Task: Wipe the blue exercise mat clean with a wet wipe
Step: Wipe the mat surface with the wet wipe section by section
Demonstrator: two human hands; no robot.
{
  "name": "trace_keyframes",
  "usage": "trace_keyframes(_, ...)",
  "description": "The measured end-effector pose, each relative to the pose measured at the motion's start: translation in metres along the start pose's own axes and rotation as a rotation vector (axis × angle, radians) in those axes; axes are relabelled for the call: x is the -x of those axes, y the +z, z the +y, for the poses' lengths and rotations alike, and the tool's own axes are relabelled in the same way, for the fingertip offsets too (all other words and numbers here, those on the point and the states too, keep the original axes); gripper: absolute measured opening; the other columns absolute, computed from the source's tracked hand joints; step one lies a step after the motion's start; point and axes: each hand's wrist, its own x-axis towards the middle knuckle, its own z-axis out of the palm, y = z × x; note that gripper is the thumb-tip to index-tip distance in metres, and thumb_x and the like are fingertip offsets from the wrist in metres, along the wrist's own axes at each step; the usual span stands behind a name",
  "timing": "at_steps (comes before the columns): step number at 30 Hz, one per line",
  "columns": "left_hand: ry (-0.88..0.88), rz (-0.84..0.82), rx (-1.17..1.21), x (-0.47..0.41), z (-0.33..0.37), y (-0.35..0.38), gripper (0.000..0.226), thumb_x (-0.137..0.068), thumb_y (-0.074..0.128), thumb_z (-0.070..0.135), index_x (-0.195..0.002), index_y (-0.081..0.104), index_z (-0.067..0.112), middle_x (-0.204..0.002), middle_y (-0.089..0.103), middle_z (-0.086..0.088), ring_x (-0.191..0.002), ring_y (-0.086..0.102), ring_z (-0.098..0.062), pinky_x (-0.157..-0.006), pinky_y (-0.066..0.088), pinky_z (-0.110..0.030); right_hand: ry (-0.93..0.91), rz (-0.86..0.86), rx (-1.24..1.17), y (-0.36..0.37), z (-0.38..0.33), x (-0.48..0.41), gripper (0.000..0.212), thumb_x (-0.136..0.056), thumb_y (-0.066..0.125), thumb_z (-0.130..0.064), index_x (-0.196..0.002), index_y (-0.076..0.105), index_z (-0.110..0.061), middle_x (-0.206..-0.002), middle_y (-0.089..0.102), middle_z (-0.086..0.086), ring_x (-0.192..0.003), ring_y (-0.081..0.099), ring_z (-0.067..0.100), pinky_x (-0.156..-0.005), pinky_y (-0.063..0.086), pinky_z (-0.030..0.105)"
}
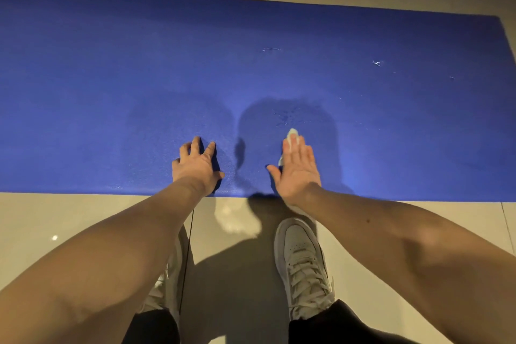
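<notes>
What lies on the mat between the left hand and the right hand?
Head view: only bare, shadowed mat between left hand and right hand; nothing else.

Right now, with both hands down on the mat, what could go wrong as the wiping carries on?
1. The wet wipe is only pressed under the flat right hand, not gripped; it may bunch or slip out on a stroke.
2. White specks lie far to the right, beyond the damp patch; they could be missed.
3. The left hand braces near the front edge of the mat, which lies on glossy tile floor; a hard push might shift it.
</notes>
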Motion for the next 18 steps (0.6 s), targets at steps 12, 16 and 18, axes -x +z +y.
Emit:
trace_keyframes(12, 0.059, 0.182, 0.127, -0.023, 0.002, -0.009, 0.069, -0.093, 0.066, 0.044, -0.15, 0.037, 0.02, -0.161, 0.02, -0.006, -0.143, 0.02, -0.031, -0.113, 0.032, -0.045, -0.414, -0.028, 0.009, 0.004, -0.05, -0.025, 0.081, -0.106, 0.026, -0.055, -0.161, -0.012, -0.009, -0.167, -0.024, 0.007, -0.155, -0.022, 0.022, -0.127, -0.003, 0.042)
trace_keyframes(16, 0.047, 0.115, 0.13, -0.031, 0.001, -0.013, 0.079, -0.092, 0.066, 0.046, -0.156, 0.026, 0.024, -0.165, 0.01, -0.003, -0.147, 0.013, -0.03, -0.118, 0.028, -0.045, -0.222, 0.005, -0.031, -0.01, -0.015, -0.041, 0.078, -0.107, 0.025, -0.054, -0.162, -0.008, -0.012, -0.168, -0.024, 0.006, -0.154, -0.023, 0.025, -0.127, -0.005, 0.043)
trace_keyframes(18, 0.044, 0.101, 0.119, -0.031, 0.0, -0.012, 0.081, -0.092, 0.065, 0.047, -0.158, 0.023, 0.025, -0.165, 0.008, -0.002, -0.148, 0.01, -0.029, -0.118, 0.027, -0.044, -0.043, -0.011, -0.018, -0.017, -0.018, -0.047, 0.079, -0.105, 0.018, -0.059, -0.161, -0.013, -0.012, -0.166, -0.029, 0.007, -0.153, -0.026, 0.029, -0.126, -0.009, 0.045)
